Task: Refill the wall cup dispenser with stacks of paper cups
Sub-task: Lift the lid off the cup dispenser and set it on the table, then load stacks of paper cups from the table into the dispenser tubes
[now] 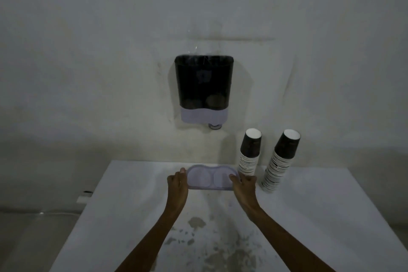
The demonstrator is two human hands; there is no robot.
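Note:
The cup dispenser (204,86) hangs on the wall, a dark see-through body over a pale lilac base, with its top uncovered. Its lilac lid (210,177), with two round recesses, lies at the far side of the white table (132,205). My left hand (177,181) grips the lid's left end and my right hand (244,183) grips its right end. Two stacks of upside-down paper cups stand to the right: the nearer stack (250,152) just behind my right hand, the farther stack (280,161) leaning to the right.
The table top is worn and stained near its front middle (212,247). A small white block (85,197) lies on the floor to the left of the table. The room is dim and the wall is bare around the dispenser.

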